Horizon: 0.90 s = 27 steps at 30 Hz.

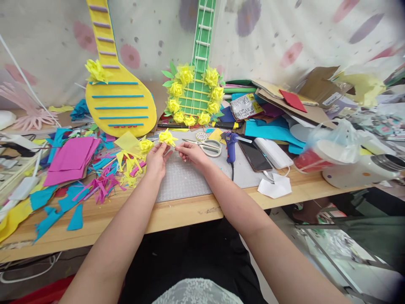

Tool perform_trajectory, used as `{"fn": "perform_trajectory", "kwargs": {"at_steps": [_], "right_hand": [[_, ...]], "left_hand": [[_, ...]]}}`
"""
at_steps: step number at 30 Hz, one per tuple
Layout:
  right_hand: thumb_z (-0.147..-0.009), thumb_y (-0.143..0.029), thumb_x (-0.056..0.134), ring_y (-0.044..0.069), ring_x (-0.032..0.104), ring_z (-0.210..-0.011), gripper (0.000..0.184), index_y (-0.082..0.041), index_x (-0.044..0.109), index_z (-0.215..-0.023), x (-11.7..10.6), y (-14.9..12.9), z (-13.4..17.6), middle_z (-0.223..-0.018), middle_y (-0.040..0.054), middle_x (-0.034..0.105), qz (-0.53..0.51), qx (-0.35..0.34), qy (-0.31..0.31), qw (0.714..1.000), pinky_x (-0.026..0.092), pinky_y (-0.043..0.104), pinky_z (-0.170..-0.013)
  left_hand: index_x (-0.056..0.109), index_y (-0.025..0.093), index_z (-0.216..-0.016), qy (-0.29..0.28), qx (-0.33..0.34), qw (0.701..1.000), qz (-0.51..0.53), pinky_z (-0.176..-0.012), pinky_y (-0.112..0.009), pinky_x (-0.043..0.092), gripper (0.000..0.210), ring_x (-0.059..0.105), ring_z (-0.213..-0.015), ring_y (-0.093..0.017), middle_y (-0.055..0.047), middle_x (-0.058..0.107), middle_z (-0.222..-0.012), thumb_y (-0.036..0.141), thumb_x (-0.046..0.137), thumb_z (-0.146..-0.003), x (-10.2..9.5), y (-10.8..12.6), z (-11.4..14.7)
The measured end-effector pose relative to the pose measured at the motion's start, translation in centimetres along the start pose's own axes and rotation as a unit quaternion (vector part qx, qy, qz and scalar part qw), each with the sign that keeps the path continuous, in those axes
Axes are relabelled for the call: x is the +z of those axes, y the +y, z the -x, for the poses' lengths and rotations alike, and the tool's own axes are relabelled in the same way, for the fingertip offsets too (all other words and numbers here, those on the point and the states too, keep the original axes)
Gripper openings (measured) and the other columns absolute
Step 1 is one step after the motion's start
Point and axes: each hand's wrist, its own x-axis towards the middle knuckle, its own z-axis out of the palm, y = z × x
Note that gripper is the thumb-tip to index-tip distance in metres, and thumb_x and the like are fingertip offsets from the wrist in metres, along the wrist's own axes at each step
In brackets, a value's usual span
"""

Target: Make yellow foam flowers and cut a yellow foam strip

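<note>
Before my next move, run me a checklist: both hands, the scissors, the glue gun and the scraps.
1. Yellow flower held by the left hand: ok.
2. Right hand touching the flower: cannot tell; it is close, but contact is unclear.
3. Scissors out of both hands: ok, lying on the cutting mat.
4. Glue gun cool: cannot tell; it is on the mat, unheld.
5. Paper scraps off the table: not ok; many lie to the left.
</note>
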Motion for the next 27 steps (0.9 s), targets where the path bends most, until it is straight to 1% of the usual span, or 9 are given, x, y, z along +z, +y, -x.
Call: {"fn": "perform_trajectory", "kwargs": {"at_steps": [3, 5, 8, 10, 13, 15, 17, 20, 27], "right_hand": [[-0.064, -0.035, 0.072, 0.004, 0.04, -0.042, 0.028, -0.017, 0.052, -0.068, 0.1, 0.0, 0.0, -0.05, -0.0069, 0.052, 0.042, -0.045, 0.027, 0.998, 0.032, 0.017, -0.042], [-0.066, -0.034, 0.07, 0.004, 0.04, -0.043, 0.026, -0.017, 0.05, -0.069, 0.3, 0.2, -0.1, -0.051, -0.0071, 0.051, 0.078, -0.073, 0.024, 0.994, 0.031, 0.018, -0.042], [-0.071, -0.031, 0.063, 0.006, 0.039, -0.045, 0.02, -0.019, 0.048, -0.07, 0.6, 0.8, -0.3, -0.054, -0.0069, 0.051, 0.151, -0.107, 0.009, 0.983, 0.031, 0.019, -0.046], [-0.073, -0.028, 0.061, 0.007, 0.041, -0.05, 0.017, -0.019, 0.047, -0.069, 0.8, 1.1, -0.3, -0.057, -0.0061, 0.051, 0.219, -0.143, 0.029, 0.965, 0.033, 0.02, -0.051], [-0.076, -0.028, 0.058, 0.009, 0.044, -0.059, 0.015, -0.019, 0.048, -0.069, 0.9, 1.3, -0.1, -0.064, -0.0039, 0.054, 0.325, -0.2, 0.076, 0.921, 0.034, 0.022, -0.058], [-0.078, -0.028, 0.056, 0.011, 0.046, -0.063, 0.013, -0.02, 0.049, -0.071, 0.9, 1.2, 0.1, -0.069, -0.0025, 0.056, 0.372, -0.221, 0.091, 0.897, 0.033, 0.023, -0.06], [-0.08, -0.027, 0.055, 0.012, 0.047, -0.066, 0.012, -0.02, 0.049, -0.072, 0.8, 1.0, 0.3, -0.072, -0.0013, 0.057, 0.403, -0.236, 0.098, 0.879, 0.032, 0.024, -0.062], [-0.08, -0.025, 0.054, 0.014, 0.048, -0.07, 0.011, -0.02, 0.05, -0.072, 0.5, 0.9, 0.2, -0.074, 0.0002, 0.057, 0.429, -0.259, 0.098, 0.86, 0.032, 0.024, -0.063], [-0.084, -0.025, 0.05, 0.015, 0.049, -0.074, 0.012, -0.02, 0.05, -0.073, 0.2, 0.9, 0.0, -0.076, 0.0014, 0.058, 0.468, -0.273, 0.099, 0.835, 0.032, 0.026, -0.065]], "left_hand": [[0.06, 0.017, -0.073, -0.013, -0.024, 0.999, 0.016, -0.079, -0.025, 0.05, 0.01, 0.061, -0.066, -0.007, 0.002, 0.064, -0.07, 0.009, 0.065, -0.073, 0.0, 0.1, 0.0], [0.059, 0.018, -0.073, -0.018, -0.028, 0.999, 0.032, -0.079, -0.024, 0.05, 0.011, 0.06, -0.065, -0.006, 0.003, 0.064, -0.07, 0.007, 0.063, -0.074, 0.0, 0.1, 0.0], [0.059, 0.018, -0.074, -0.022, -0.007, 0.998, 0.059, -0.075, -0.023, 0.05, 0.013, 0.06, -0.064, -0.006, 0.003, 0.064, -0.071, 0.005, 0.059, -0.077, 0.1, 0.0, 0.2], [0.058, 0.018, -0.075, -0.022, 0.007, 0.997, 0.068, -0.074, -0.021, 0.05, 0.014, 0.06, -0.064, -0.006, 0.003, 0.064, -0.072, 0.005, 0.057, -0.077, 0.2, -0.1, 0.4], [0.058, 0.018, -0.076, -0.007, 0.019, 0.998, 0.068, -0.075, -0.022, 0.05, 0.014, 0.061, -0.067, -0.007, 0.002, 0.064, -0.074, 0.005, 0.056, -0.078, 0.4, -0.2, 0.6], [0.057, 0.018, -0.075, 0.004, 0.027, 0.997, 0.065, -0.076, -0.023, 0.05, 0.014, 0.061, -0.068, -0.007, 0.002, 0.064, -0.075, 0.005, 0.055, -0.078, 0.5, -0.2, 0.8], [0.056, 0.018, -0.075, 0.014, 0.034, 0.997, 0.064, -0.076, -0.025, 0.051, 0.013, 0.061, -0.067, -0.007, 0.002, 0.063, -0.075, 0.004, 0.055, -0.078, 0.7, -0.3, 0.9], [0.054, 0.018, -0.075, 0.019, 0.04, 0.997, 0.056, -0.077, -0.026, 0.051, 0.013, 0.061, -0.066, -0.007, 0.002, 0.063, -0.074, 0.005, 0.057, -0.077, 0.7, -0.3, 1.0], [0.052, 0.019, -0.078, 0.031, 0.047, 0.998, 0.036, -0.078, -0.026, 0.051, 0.016, 0.064, -0.071, -0.008, 0.003, 0.064, -0.073, 0.007, 0.062, -0.074, 0.6, -0.4, 1.0]]}}
